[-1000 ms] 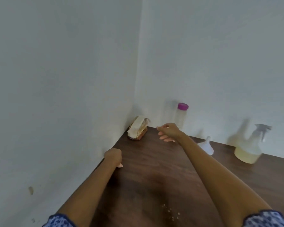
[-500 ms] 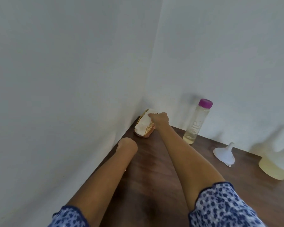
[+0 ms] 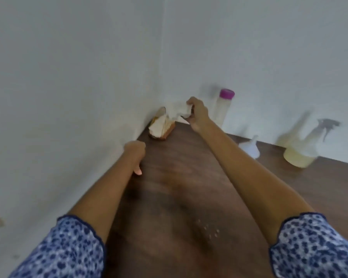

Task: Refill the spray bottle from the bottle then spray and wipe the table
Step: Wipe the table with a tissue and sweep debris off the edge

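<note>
My right hand (image 3: 197, 113) is raised in the far corner and pinches a white tissue (image 3: 179, 111) that trails up from the wicker tissue holder (image 3: 162, 128). My left hand (image 3: 136, 152) rests curled on the dark wooden table (image 3: 179, 177) near the left wall, with nothing in it. A clear bottle with a purple cap (image 3: 223, 107) stands against the back wall, right of my right hand. The spray bottle (image 3: 301, 151), holding pale yellow liquid, stands at the far right. A white funnel (image 3: 250, 148) lies between the two bottles. Small droplets (image 3: 209, 230) dot the table close to me.
White walls meet in the corner behind the tissue holder. The table's left edge runs along the left wall. My blue patterned sleeves (image 3: 313, 247) fill the lower corners of the view.
My right hand reached to the tissue holder, took hold of a tissue and has now lifted it up and right of the holder. My left hand stayed on the table.
</note>
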